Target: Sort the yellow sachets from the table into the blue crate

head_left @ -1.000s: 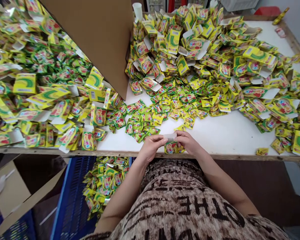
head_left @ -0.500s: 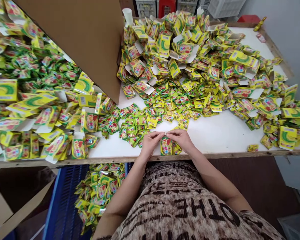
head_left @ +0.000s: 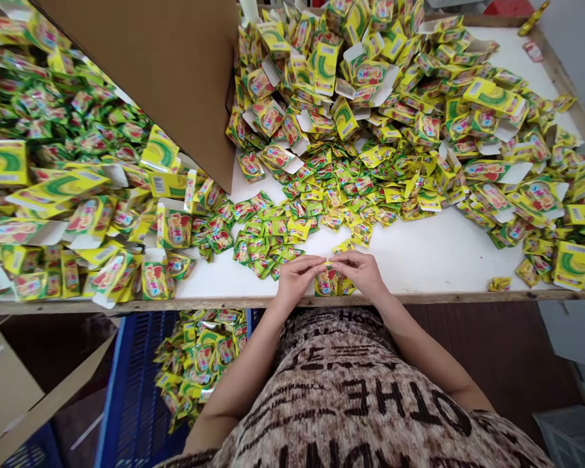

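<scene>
One small yellow-green carton [head_left: 326,283] at near edge of white table [head_left: 424,260], between hands, at fingertips; neither hand clearly nearer. Long axis runs 12 to 6 o'clock: top end points to 12, bottom to wearer. Left hand [head_left: 296,279] at 10 o'clock, right hand [head_left: 363,274] at 2, both pinching carton's top edge. Flat or tilted: cannot tell. Yellow packet [head_left: 346,286] just beside carton at 3, partly hidden. Green sachets [head_left: 258,247] at 11, cardboard panel [head_left: 175,78] at 10, blue crate [head_left: 127,370] at 8.
</scene>
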